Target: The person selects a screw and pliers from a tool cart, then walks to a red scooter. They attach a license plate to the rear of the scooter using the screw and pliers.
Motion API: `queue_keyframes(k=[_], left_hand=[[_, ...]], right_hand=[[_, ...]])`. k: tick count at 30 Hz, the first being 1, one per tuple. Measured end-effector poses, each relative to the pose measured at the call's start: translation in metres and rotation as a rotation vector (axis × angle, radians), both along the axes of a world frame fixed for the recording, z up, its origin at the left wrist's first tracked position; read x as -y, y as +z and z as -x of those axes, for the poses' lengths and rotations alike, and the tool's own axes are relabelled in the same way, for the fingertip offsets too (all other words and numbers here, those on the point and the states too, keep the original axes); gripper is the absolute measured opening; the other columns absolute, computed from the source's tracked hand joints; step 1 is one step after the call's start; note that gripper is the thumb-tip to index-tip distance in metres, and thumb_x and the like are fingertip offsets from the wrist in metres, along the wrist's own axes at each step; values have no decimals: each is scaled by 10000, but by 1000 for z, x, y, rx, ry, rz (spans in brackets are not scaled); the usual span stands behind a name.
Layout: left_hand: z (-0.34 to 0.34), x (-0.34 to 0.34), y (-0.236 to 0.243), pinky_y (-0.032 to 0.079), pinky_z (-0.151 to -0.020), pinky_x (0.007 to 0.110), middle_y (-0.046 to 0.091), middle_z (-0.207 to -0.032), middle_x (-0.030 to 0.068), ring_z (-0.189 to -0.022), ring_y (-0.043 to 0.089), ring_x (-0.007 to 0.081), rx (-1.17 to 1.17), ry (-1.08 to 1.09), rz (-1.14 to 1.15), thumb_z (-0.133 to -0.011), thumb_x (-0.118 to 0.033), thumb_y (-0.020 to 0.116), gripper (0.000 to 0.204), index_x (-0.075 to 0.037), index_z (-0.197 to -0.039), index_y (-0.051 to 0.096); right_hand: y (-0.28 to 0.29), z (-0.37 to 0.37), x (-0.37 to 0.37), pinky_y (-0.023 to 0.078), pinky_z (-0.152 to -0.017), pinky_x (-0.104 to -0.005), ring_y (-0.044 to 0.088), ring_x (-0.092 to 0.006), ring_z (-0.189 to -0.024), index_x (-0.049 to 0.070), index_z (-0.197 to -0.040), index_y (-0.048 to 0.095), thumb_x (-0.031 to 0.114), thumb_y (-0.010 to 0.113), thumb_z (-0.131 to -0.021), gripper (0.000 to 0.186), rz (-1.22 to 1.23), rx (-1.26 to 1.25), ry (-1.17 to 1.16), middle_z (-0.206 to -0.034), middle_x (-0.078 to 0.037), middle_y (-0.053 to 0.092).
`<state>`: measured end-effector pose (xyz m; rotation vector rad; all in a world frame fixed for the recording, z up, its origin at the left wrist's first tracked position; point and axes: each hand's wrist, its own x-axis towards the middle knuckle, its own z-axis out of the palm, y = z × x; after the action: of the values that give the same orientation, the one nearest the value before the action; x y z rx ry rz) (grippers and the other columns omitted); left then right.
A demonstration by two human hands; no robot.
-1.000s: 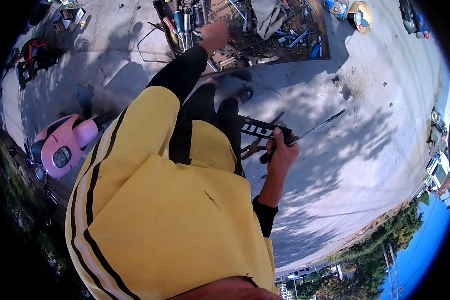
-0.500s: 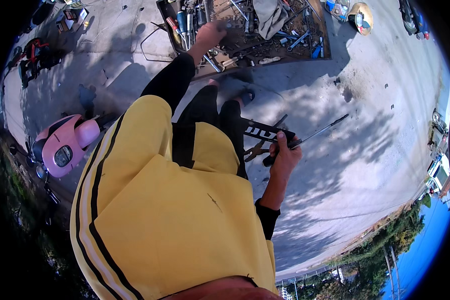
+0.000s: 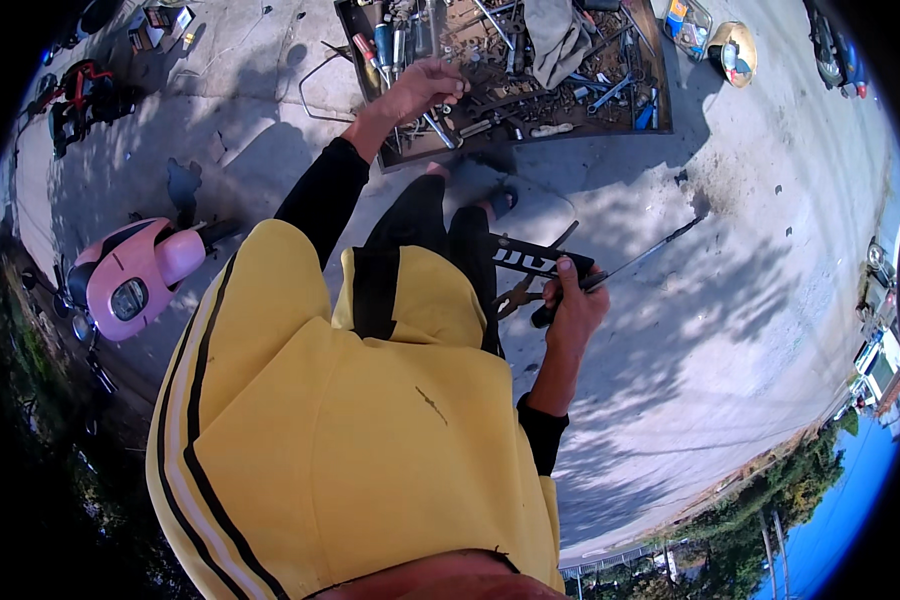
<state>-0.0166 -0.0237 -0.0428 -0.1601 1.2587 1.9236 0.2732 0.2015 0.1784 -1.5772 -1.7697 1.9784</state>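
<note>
Over the near left part of a tool tray (image 3: 660, 90), my left hand (image 3: 425, 88) has its fingers curled and pinched together. Whatever lies between the fingertips is too small to make out. My right hand (image 3: 576, 300), on the right beside my leg, is closed around a long thin screwdriver (image 3: 655, 246) whose shaft points away to the right. The same hand grips a flat black piece with white lettering (image 3: 530, 258), its thumb on top. A rusty, plier-like tool (image 3: 515, 297) sticks out on the left of this hand; its grip is partly hidden.
The tray holds screwdrivers, wrenches (image 3: 608, 95), loose metal parts and a grey cloth (image 3: 560, 48). A tan bowl-shaped container (image 3: 735, 55) stands beyond its right side. A pink scooter (image 3: 135, 280) is at left, a red and black machine (image 3: 82, 100) behind it. Concrete ground (image 3: 670, 350) surrounds me.
My left hand has lifted back from the tray's contents, its fingers now drawn together. The right hand still holds its tools in nearly the same place. The whole view has shifted slightly.
</note>
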Motion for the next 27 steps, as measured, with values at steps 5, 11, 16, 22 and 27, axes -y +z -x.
queue_keyframes(k=[5, 11, 16, 22, 27], left_hand=[[-19, -18, 46, 591, -758, 242, 714, -1029, 135, -826, 686, 146, 165, -79, -255, -937, -21, 668, 254, 35, -1183, 642], [-57, -47, 103, 548, -778, 256, 685, -984, 79, -856, 637, 121, 213, -276, -524, -984, -91, 625, 232, 22, -1182, 666], [-81, -69, 146, 510, -773, 265, 679, -974, 47, -847, 608, 114, 81, -511, -478, -961, -81, 653, 205, 12, -1137, 699], [-87, -80, 176, 493, -727, 248, 701, -959, 13, -786, 575, 72, -198, -719, -340, -923, -91, 698, 206, -5, -1108, 731], [-85, -78, 178, 485, -710, 248, 691, -905, 9, -752, 554, 75, -228, -725, -286, -921, -79, 685, 220, 8, -1118, 731]], right_hand=[[6, 10, 1, 368, -451, -223, 528, -106, -488, 18, -915, 623, 140, 787, -875, 208, 8, -12, 23, -611, -31, 580], [16, 23, 3, 361, -454, -210, 547, -80, -507, -2, -936, 646, 109, 791, -863, 196, 53, -41, 83, -674, -21, 619], [22, 31, 4, 372, -454, -212, 551, -78, -506, -11, -954, 631, 99, 805, -845, 233, 78, -107, 134, -677, -18, 620], [23, 35, 7, 402, -457, -209, 560, -81, -508, -1, -952, 579, 76, 798, -847, 255, 80, -103, 144, -666, -29, 616], [25, 41, 9, 409, -457, -209, 561, -85, -505, -2, -938, 580, 66, 796, -845, 244, 94, -109, 176, -658, -34, 617]])
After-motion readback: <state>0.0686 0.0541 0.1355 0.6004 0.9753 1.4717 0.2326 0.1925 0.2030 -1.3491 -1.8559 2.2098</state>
